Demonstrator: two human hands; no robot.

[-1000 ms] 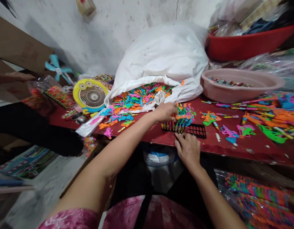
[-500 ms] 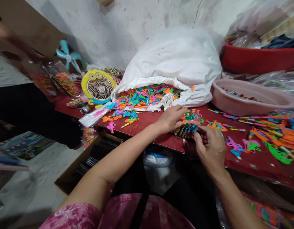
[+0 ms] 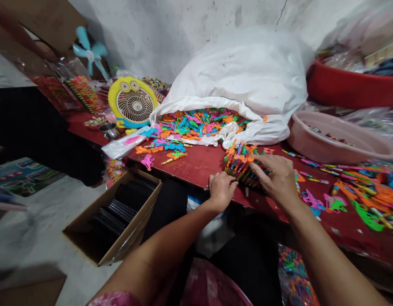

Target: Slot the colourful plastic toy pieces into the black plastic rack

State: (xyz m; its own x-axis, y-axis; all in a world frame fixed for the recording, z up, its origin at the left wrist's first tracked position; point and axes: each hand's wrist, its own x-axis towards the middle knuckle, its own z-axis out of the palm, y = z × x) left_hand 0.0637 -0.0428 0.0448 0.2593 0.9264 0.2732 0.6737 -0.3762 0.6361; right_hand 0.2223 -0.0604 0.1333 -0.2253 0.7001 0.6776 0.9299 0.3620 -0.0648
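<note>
A small black grid rack (image 3: 248,180) stands at the front edge of the red table, packed with upright colourful plastic toy sticks (image 3: 240,163), mostly orange on top. My left hand (image 3: 222,190) is closed at the rack's front left corner, with its thumb against it and its fingertips hidden. My right hand (image 3: 274,176) bends over the right side of the rack, thumb and fingers closed around its toy-filled end. Loose pink, blue and green plastic pieces (image 3: 313,199) lie to the right of that hand.
Behind the rack a big white sack (image 3: 247,76) spills colourful plastic pieces. A pink basin (image 3: 340,146) and a red tub (image 3: 352,87) are at right. A yellow fan (image 3: 135,104) stands at left. Below, a cardboard box (image 3: 142,225) holds black racks. Another person (image 3: 21,106) stands far left.
My left hand has come down from behind the rack to its front left corner. My right hand has shifted up over the rack's right side. The rack looks turned, and the view has moved slightly.
</note>
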